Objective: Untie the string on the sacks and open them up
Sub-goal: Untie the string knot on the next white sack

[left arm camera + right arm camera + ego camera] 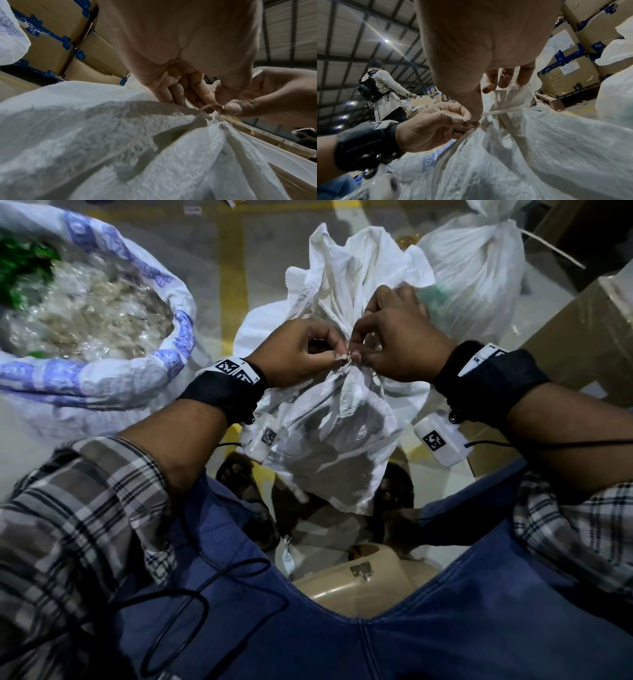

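Three sacks stand on the floor in the head view. The tied white sack sits between the person's knees, with bare floor showing only as a narrow strip between it and the open sack just beside it on the left. The open sack holds clear plastic scraps and some green material. A second tied sack stands farther back on the right, beside a cardboard box. Both hands meet at the gathered neck: the left hand pinches the end of the string between thumb and curled fingers, and the right hand pinches the knot from the opposite side.

Left wrist view: the left hand's fingers curl down onto the string loop; the right thumb presses at the knot. Stacked cartons stand behind.

Right wrist view: the string encircles the sack's neck, drawn tight. Another person stands well apart, facing away.
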Demonstrator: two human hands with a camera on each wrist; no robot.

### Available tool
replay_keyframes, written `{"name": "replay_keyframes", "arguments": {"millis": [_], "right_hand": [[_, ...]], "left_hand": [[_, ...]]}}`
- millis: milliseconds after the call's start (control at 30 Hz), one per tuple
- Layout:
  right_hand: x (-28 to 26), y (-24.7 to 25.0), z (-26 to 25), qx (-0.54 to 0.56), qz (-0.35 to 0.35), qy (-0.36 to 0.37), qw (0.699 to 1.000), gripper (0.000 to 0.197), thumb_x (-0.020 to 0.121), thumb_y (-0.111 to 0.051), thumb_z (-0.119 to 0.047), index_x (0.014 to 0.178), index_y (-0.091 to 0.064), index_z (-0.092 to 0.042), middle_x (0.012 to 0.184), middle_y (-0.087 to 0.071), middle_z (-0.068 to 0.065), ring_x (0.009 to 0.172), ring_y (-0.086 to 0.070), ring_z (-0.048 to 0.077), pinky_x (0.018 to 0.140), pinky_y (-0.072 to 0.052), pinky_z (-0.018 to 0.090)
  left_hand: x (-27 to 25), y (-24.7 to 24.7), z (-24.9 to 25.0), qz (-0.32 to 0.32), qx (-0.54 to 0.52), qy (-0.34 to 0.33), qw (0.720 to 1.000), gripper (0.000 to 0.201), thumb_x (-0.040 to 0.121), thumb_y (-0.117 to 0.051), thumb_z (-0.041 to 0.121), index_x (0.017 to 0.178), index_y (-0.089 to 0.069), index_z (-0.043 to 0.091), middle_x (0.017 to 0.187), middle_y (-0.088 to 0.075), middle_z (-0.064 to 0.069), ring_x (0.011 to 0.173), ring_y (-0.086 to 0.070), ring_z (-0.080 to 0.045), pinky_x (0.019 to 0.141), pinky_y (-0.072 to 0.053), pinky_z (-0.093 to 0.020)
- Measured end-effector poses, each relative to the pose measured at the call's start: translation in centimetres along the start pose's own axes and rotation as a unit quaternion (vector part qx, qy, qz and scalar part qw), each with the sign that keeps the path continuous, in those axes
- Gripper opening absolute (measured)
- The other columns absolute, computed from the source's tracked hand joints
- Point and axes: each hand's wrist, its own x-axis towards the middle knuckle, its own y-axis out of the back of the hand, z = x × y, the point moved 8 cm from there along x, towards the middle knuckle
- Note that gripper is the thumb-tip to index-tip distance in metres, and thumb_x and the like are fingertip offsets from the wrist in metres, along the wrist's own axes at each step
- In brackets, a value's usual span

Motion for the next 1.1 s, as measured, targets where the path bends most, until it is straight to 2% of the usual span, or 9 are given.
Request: {"name": "replay_keyframes", "arguments": {"millis": [167, 300, 467, 600, 667, 800, 900, 1000, 1100], "right_hand": [[-0.2, 0.8, 1.1, -0.055, -0.017, 0.006, 0.998, 0.014, 0.087, -0.066, -0.029, 0.095, -0.073, -0.020, 0.119, -0.046, 0.012, 0.119, -0.037, 0.038, 0.098, -0.034, 0.046], [-0.8, 1.6, 2.5, -0.094, -0.050, -0.001, 0.994, 0.015, 0.087, -0.064, -0.026, 0.094, -0.075, -0.020, 0.116, -0.049, 0.014, 0.115, -0.042, 0.039, 0.096, -0.041, 0.049], [-1.0, 2.6, -0.2, 0.100, 0.013, 0.030, 0.994, 0.020, 0.081, -0.065, -0.013, 0.098, -0.075, -0.017, 0.097, -0.061, 0.009, 0.087, -0.063, 0.025, 0.084, -0.051, 0.039], [-1.0, 0.5, -0.3, 0.131, 0.004, 0.012, 0.991, 0.027, 0.083, -0.074, -0.021, 0.110, -0.072, -0.018, 0.101, -0.062, 0.011, 0.093, -0.063, 0.024, 0.088, -0.049, 0.036], [-0.8, -0.1, -0.1, 0.157, 0.011, 0.015, 0.987, 0.031, 0.083, -0.078, -0.025, 0.112, -0.071, -0.016, 0.100, -0.058, 0.013, 0.091, -0.059, 0.022, 0.084, -0.047, 0.030], [-0.9, 0.5, -0.6, 0.291, 0.052, 0.037, 0.955, 0.023, 0.082, -0.080, -0.018, 0.103, -0.074, -0.011, 0.078, -0.052, 0.006, 0.067, -0.047, 0.005, 0.063, -0.037, 0.007], [-1.1, 0.5, -1.5, 0.378, 0.043, 0.034, 0.924, 0.007, 0.085, -0.078, -0.012, 0.083, -0.071, -0.013, 0.072, -0.055, 0.000, 0.064, -0.047, 0.002, 0.061, -0.036, 0.007], [-1.2, 0.4, -1.3, 0.424, 0.032, 0.025, 0.905, 0.006, 0.086, -0.075, -0.004, 0.088, -0.072, -0.009, 0.071, -0.058, -0.013, 0.066, -0.053, -0.010, 0.067, -0.039, 0.005], [-1.0, 0.6, -0.1, 0.470, 0.012, -0.026, 0.882, 0.016, 0.093, -0.069, -0.010, 0.088, -0.066, 0.005, 0.085, -0.061, 0.009, 0.076, -0.056, 0.010, 0.069, -0.044, 0.018]], "left_hand": [[0.0, 0.8, -0.4, 0.028, -0.006, 0.014, 0.999, 0.009, 0.088, -0.069, 0.010, 0.093, -0.072, 0.003, 0.100, -0.073, -0.005, 0.094, -0.070, -0.013, 0.090, -0.053, -0.024], [0.0, 1.9, -0.4, 0.062, -0.004, 0.018, 0.998, 0.007, 0.089, -0.068, 0.011, 0.093, -0.073, 0.011, 0.095, -0.073, 0.010, 0.089, -0.067, 0.002, 0.085, -0.050, -0.014], [-0.2, 2.4, 0.7, 0.107, -0.020, -0.014, 0.994, 0.015, 0.091, -0.072, 0.026, 0.092, -0.073, 0.011, 0.085, -0.073, 0.004, 0.076, -0.070, -0.004, 0.070, -0.050, -0.016], [-0.6, 2.9, 3.7, 0.165, 0.093, -0.120, 0.975, 0.019, 0.092, -0.071, 0.036, 0.088, -0.075, 0.018, 0.083, -0.069, 0.012, 0.078, -0.063, -0.002, 0.071, -0.044, -0.015], [-0.8, 2.7, 4.2, 0.185, 0.029, -0.126, 0.974, 0.017, 0.092, -0.073, 0.035, 0.089, -0.074, 0.019, 0.080, -0.071, 0.009, 0.073, -0.066, -0.004, 0.065, -0.046, -0.016], [-0.6, 2.5, 4.4, 0.186, -0.174, -0.099, 0.962, 0.011, 0.090, -0.074, 0.019, 0.093, -0.070, 0.009, 0.080, -0.072, -0.002, 0.064, -0.069, -0.022, 0.062, -0.056, -0.033], [-0.4, 2.8, 5.3, 0.175, -0.236, -0.112, 0.949, 0.008, 0.092, -0.070, 0.007, 0.097, -0.067, 0.002, 0.077, -0.071, -0.005, 0.059, -0.066, -0.019, 0.058, -0.054, -0.029], [0.1, 3.1, 6.1, 0.180, -0.242, -0.112, 0.947, 0.012, 0.094, -0.066, 0.008, 0.101, -0.066, -0.002, 0.082, -0.071, -0.010, 0.062, -0.066, -0.016, 0.055, -0.053, -0.027], [1.1, 3.6, 5.9, 0.171, -0.208, -0.090, 0.959, 0.013, 0.099, -0.058, 0.007, 0.103, -0.065, -0.003, 0.090, -0.070, -0.013, 0.067, -0.065, -0.021, 0.056, -0.053, -0.031]]}}
